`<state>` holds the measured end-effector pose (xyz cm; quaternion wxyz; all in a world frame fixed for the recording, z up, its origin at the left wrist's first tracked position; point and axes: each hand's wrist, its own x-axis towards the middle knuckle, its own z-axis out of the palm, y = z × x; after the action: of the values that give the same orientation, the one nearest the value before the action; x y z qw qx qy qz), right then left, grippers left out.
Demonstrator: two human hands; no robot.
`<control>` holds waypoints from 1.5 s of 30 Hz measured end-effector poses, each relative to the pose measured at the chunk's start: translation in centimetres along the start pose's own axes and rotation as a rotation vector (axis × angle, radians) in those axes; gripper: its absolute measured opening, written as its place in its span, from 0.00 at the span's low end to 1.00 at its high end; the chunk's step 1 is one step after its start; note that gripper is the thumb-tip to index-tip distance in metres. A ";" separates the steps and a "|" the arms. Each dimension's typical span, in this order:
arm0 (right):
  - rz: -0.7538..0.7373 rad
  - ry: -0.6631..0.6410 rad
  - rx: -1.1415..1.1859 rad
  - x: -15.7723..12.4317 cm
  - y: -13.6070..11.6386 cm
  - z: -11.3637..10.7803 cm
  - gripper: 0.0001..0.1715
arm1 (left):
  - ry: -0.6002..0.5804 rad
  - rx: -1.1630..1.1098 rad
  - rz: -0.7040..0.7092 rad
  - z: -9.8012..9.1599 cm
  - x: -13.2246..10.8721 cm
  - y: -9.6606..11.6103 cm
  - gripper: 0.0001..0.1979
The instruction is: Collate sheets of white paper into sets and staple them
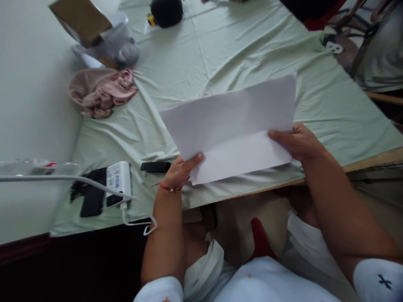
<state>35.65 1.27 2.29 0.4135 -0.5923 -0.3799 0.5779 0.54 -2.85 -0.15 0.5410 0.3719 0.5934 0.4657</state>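
A white sheet of paper [233, 121] is held up over the near edge of the table, with a faint crease running across it. My left hand [181, 171] is closed on its lower left corner, thumb on top and fingers hidden underneath. At the right edge my right hand [297, 141] pinches the sheet the same way, its thumb lying on the face. Just beside my left hand, a dark slim object [155, 167] rests on the cloth. A red string bracelet [170, 188] circles my left wrist.
A green cloth [176, 63] covers the table in wrinkles. On the left lie a white power strip [119, 182] with a cable, a black phone [92, 200] and a crumpled pink cloth [103, 90]. A plastic tub [118, 42] with cardboard and a black rounded object [166, 12] stand farther back.
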 end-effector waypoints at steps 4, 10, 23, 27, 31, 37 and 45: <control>0.047 -0.073 0.026 0.1 0.3 0.1 0.22 | 0.019 -0.075 -0.061 0.3 0.0 0.6 0.29; -0.079 -0.036 0.016 -0.2 0.9 0.9 0.18 | -0.050 -0.060 0.059 0.3 -0.9 0.6 0.29; -0.012 0.018 -0.054 -0.7 -0.1 4.4 0.07 | 0.153 -0.159 0.129 -1.9 -4.2 -0.6 0.27; 0.071 0.084 -0.091 -0.4 -0.6 5.4 0.03 | 0.215 -0.204 0.098 -2.7 -5.0 -0.4 0.25; 0.118 0.117 -0.209 -0.5 -1.0 6.4 0.05 | 0.444 -0.106 0.231 -2.9 -5.3 -1.1 0.18; 0.113 0.118 -0.342 -0.6 -0.4 7.1 0.07 | 0.947 0.351 0.564 -4.1 -4.7 -1.6 0.04; 0.183 0.073 -0.304 -1.2 -0.7 7.6 0.12 | 0.781 0.594 0.575 -6.4 -2.6 -3.5 0.12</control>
<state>28.03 0.84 3.44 0.2784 -0.7007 -0.3920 0.5271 -5.17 -7.23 -2.82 0.0052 0.4550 0.7299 0.5101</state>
